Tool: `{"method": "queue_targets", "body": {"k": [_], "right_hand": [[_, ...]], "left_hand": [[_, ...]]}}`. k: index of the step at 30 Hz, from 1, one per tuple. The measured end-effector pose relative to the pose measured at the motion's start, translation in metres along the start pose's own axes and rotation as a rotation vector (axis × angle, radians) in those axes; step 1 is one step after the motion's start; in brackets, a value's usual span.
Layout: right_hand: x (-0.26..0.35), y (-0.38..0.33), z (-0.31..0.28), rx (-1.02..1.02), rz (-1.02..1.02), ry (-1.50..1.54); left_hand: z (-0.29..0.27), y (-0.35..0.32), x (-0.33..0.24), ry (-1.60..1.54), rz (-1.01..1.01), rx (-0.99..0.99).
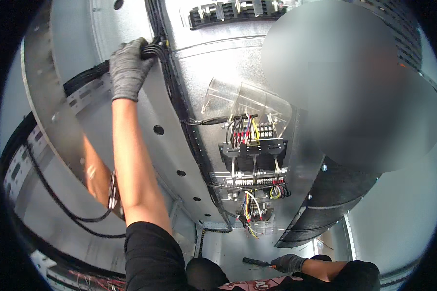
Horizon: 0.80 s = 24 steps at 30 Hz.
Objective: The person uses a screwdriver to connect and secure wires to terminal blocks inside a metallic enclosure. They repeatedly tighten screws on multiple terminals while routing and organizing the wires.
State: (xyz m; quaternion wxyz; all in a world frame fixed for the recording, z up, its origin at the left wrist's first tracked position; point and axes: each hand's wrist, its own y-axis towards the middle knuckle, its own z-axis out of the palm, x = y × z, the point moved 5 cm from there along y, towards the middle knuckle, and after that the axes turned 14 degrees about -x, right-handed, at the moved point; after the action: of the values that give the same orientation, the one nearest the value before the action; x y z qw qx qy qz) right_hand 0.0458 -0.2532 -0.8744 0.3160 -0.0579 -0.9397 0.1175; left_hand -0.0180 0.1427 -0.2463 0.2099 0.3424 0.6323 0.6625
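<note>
My left hand [128, 70], in a grey knitted glove, reaches up to the far left. Its fingers are closed round a bundle of black cables [155, 51] where the bundle bends from the side rail to the upright run. My right hand [289, 263], also gloved in grey, is low near my body. It is closed on a slim hand tool [256, 262] with a dark end and a bit of orange by the fingers; its exact kind cannot be made out.
A metal cabinet surrounds me. Terminal blocks [252, 182] with coloured wires line the back panel, below a clear plastic cover [247, 99]. A perforated rail [85, 94] and a loose black cable [58, 196] are at left. A large blurred patch hides the upper right.
</note>
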Motion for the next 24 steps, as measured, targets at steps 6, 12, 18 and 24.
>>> {"method": "queue_targets", "body": {"k": [6, 12, 18, 24], "right_hand": [[-0.081, -0.009, 0.056, -0.100, 0.065, -0.086], [0.027, -0.022, -0.094, -0.378, 0.195, 0.311], [0.153, -0.058, -0.281, -0.594, 0.165, 0.427], [0.263, -0.108, -0.410, -0.804, 0.062, 0.487]], "left_hand": [[0.004, -0.009, 0.008, 0.010, -0.053, 0.056], [0.009, -0.001, -0.004, -0.127, -0.044, 0.120], [0.001, 0.006, 0.007, -0.185, -0.194, 0.318], [-0.003, 0.023, 0.010, -0.263, -0.189, 0.611]]}}
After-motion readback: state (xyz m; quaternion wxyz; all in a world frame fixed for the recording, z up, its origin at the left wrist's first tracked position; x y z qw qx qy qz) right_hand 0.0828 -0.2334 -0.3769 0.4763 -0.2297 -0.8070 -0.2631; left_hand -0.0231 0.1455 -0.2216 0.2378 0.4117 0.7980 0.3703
